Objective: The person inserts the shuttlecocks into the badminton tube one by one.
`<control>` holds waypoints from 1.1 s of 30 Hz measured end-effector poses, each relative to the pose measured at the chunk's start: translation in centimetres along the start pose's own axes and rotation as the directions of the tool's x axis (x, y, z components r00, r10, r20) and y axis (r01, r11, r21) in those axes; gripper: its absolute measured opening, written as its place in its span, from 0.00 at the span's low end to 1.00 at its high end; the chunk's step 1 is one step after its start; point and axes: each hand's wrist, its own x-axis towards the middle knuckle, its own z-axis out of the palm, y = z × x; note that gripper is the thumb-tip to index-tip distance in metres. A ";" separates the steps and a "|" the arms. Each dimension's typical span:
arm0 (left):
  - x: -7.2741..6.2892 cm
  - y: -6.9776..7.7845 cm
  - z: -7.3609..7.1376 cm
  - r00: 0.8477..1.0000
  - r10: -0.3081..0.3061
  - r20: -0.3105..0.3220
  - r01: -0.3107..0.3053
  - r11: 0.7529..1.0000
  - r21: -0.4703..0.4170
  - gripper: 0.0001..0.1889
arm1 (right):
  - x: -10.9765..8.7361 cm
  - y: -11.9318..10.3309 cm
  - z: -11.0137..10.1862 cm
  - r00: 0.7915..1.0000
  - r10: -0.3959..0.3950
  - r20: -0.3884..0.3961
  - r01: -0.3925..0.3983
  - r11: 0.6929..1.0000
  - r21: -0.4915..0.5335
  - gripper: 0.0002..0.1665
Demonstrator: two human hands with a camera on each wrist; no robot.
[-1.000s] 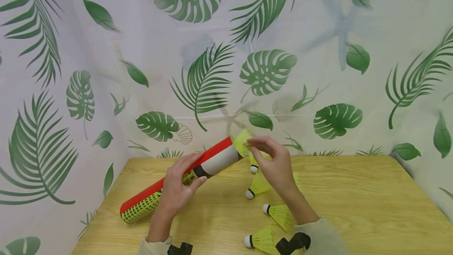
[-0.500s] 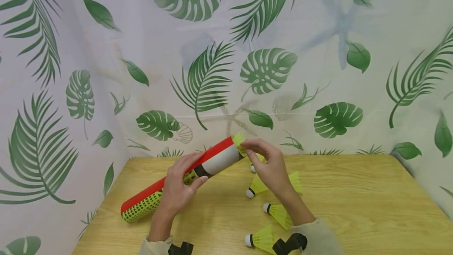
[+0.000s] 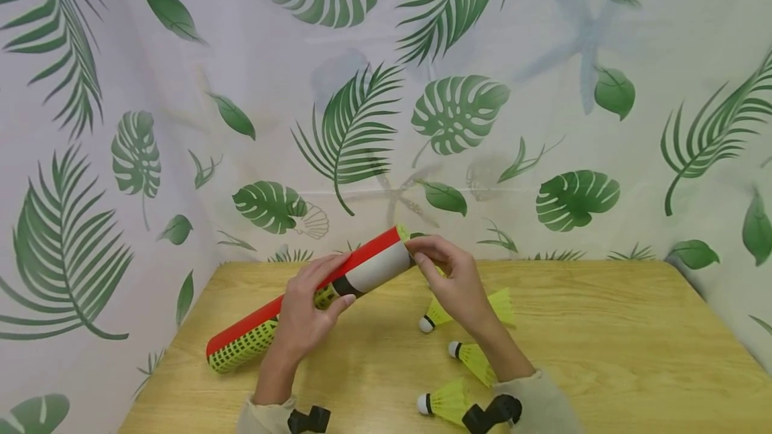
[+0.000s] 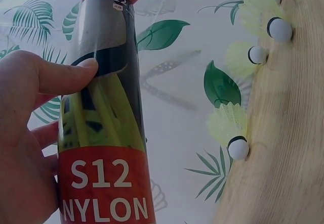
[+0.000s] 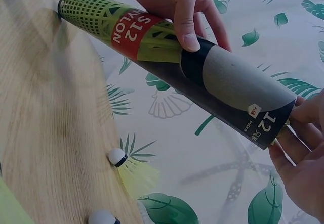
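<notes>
A shuttlecock tube (image 3: pixel 376 270) slants up to the right above the table, red, grey and yellow-green, with "S12 NYLON" on its label (image 4: pixel 104 181). My left hand (image 3: pixel 304 307) grips it round the middle, thumb over the dark band. At the raised mouth, my right hand (image 3: pixel 455 286) pinches the skirt edge of a yellow shuttlecock (image 3: pixel 403 233) with curled fingers. Only a sliver of that skirt shows; the rest is inside the tube. In the right wrist view, the right fingertips (image 5: pixel 281 155) are at the rim.
Several yellow shuttlecocks with white tips lie on the wooden table (image 3: pixel 603 340), among them a middle shuttlecock (image 3: pixel 473 359) and a near shuttlecock (image 3: pixel 446 402). Another is largely behind my right hand. A leaf-print cloth (image 3: pixel 362 119) hangs behind the table.
The shuttlecock has slid down into the tube, from most of its skirt showing to a sliver. My right hand has moved left with it to the rim. The left hand keeps its grip.
</notes>
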 end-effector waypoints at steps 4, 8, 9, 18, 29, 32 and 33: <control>0.1 0.0 -0.1 1.000 -0.005 0.006 0.005 1.000 -0.001 0.34 | 0.1 -0.1 -0.1 0.999 0.016 0.036 -0.016 1.000 0.007 0.13; 0.2 0.0 -0.1 1.000 -0.006 0.009 0.006 1.000 0.005 0.34 | 0.2 -0.2 -0.2 0.998 0.036 0.060 -0.036 0.999 -0.002 0.13; 0.2 0.0 -0.1 1.000 -0.005 0.009 0.005 1.000 0.006 0.34 | 0.2 -0.2 -0.2 0.997 0.040 0.065 -0.040 0.999 -0.004 0.13; 0.2 -0.1 -0.1 1.000 -0.004 0.007 0.004 1.000 0.007 0.35 | 0.3 -0.2 -0.4 0.993 0.048 0.104 -0.048 0.999 -0.001 0.13; 0.1 -0.2 -0.4 1.000 -0.013 -0.005 0.013 1.000 -0.001 0.35 | -0.1 0.0 -2.5 0.997 -0.045 0.067 0.046 0.999 -0.010 0.16; 0.2 -0.2 -0.5 1.000 -0.011 -0.004 0.011 1.000 0.001 0.35 | -0.7 -0.2 -3.7 0.997 -0.048 0.054 0.049 0.998 -0.028 0.15; 0.2 -0.2 -0.5 1.000 -0.012 -0.004 0.012 1.000 0.002 0.35 | -0.9 -0.3 -4.1 0.998 -0.045 0.050 0.047 0.998 -0.036 0.15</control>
